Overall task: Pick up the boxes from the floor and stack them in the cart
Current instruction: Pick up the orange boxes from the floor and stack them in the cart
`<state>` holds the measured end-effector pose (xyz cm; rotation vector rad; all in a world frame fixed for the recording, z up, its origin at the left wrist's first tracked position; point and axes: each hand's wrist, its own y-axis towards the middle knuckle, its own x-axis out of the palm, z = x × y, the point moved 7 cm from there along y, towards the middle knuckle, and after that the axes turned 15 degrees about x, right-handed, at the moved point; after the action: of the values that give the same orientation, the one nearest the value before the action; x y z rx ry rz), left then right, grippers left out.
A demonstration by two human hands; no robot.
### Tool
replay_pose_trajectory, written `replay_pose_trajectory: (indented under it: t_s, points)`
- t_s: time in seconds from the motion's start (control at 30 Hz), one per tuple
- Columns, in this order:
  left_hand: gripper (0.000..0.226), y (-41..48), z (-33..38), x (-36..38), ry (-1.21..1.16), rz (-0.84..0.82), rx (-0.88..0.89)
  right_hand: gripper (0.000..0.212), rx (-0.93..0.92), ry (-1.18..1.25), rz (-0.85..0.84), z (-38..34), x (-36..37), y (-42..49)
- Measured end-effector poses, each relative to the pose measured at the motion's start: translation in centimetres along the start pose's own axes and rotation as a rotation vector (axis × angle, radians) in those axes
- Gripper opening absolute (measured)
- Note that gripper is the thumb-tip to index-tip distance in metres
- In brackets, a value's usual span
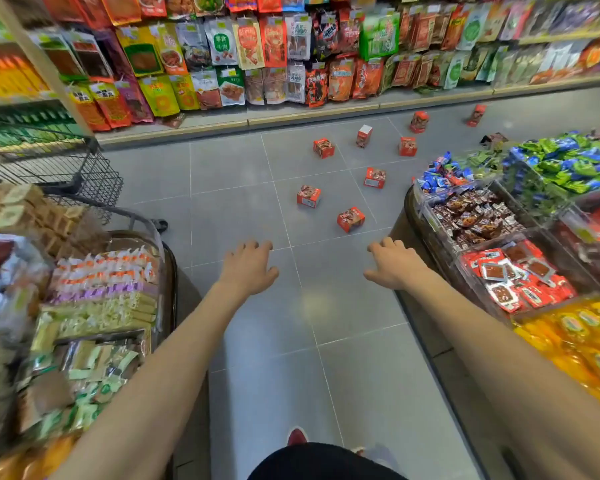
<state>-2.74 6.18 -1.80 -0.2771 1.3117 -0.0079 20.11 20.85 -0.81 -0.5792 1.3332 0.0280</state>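
Observation:
Several small red boxes lie scattered on the grey tiled floor ahead. The nearest box [351, 219] sits just beyond my hands, another box [308, 196] to its left, and a third box [374, 177] behind it. More boxes lie farther off near the shelf. My left hand [248, 266] and my right hand [394, 263] are stretched forward over the floor, palms down, fingers spread, holding nothing. A black wire cart [63, 168] stands at the far left.
A shelf wall of hanging snack packets [257, 53] runs across the back. Bins of wrapped snacks [506, 258] flank the aisle on the right and a round display of packets [101, 306] on the left. My red shoe [297, 436] shows below.

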Motion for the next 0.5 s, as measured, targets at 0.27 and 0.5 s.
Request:
replay_pose_trajectory:
  t_s: [0.27, 0.5]
  points:
    - [0.053, 2.2, -3.6, 0.5, -0.015, -0.077, -0.001, 0.063, 0.037, 0.072, -0.098, -2.5, 2.2, 2.5]
    - [0.051, 7.4, -5.5, 2.7, -0.097, -0.145, -0.012, 0.066, 0.070, 0.142, -0.207, -2.8, 4.2, 7.2]
